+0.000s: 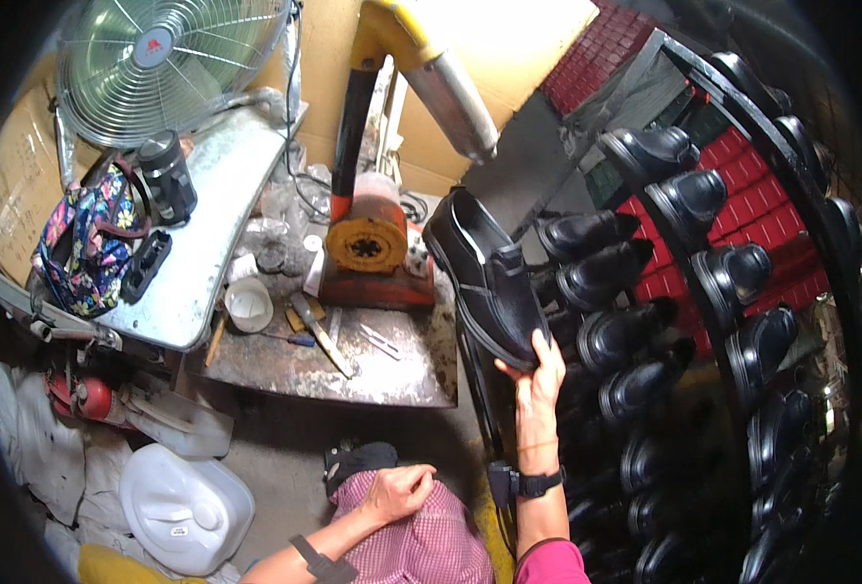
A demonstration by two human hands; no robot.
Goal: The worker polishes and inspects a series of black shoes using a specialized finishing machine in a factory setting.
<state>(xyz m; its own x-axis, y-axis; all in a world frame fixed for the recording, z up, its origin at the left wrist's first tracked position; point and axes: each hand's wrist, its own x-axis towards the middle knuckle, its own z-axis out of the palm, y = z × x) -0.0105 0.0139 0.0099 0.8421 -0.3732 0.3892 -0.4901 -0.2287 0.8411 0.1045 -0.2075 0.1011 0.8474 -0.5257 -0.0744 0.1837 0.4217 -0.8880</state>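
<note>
My right hand (536, 368) grips a black leather slip-on shoe (489, 277) by its toe end. The shoe is held up at the right of the bench, tilted, its opening toward the top of the view. My left hand (399, 492) rests over my lap on the pink checked cloth (416, 540), fingers curled closed, with nothing visible in them. In front stands an orange and black machine (372, 248) with a round yellowish disc, under a metal pipe (450, 107). Tools lie on the stained bench (402, 380), among them a long flat blade (322, 336) and a screwdriver (299, 340).
To the right stands a rack (776, 146) with several rows of black shoes (625, 341). A fan (153, 49) stands over a pale side table (207, 234) holding a flowered bag (80, 243) and a dark flask (166, 175). A white plastic container (187, 506) sits at lower left.
</note>
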